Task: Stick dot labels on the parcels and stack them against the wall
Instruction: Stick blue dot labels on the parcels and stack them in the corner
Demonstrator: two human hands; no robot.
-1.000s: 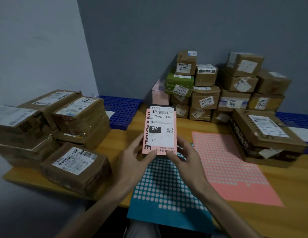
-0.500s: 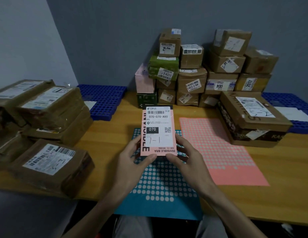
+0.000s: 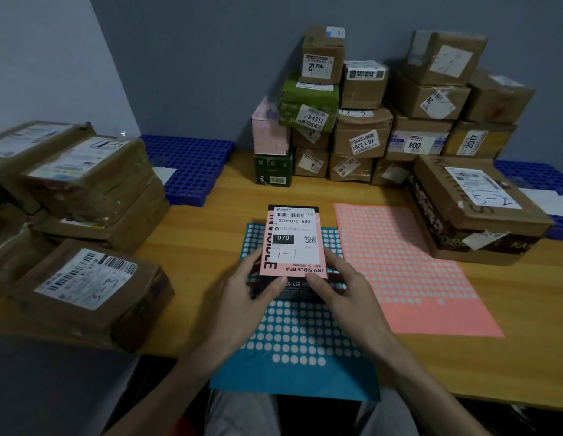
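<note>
Though far from finished, looks well under way: a tall stack of parcels (image 3: 383, 121) against the wall beyond the blue dot sheet (image 3: 299, 335), a pile of brown parcels (image 3: 85, 278) waiting left of that sheet. Holds pink parcel (image 3: 292, 243) just above the sheet, no dot visible on its face. Grips its near corners with left hand (image 3: 242, 297) and right hand (image 3: 343, 291), each grip clamped, thumbs on the near edge.

Legible markings on parcels
Pink parcel (image 3: 292, 243): "INVISIBLE BRA", "070-070-A80", "070", handwritten "1-1". Green parcel (image 3: 308, 103): "3-4311". Middle brown parcel (image 3: 415, 133) in the wall stack: "004"; neighbouring brown parcel (image 3: 481, 141) to its right: "2017". Front-left brown parcel (image 3: 85, 287): handwritten "3-3".
</note>
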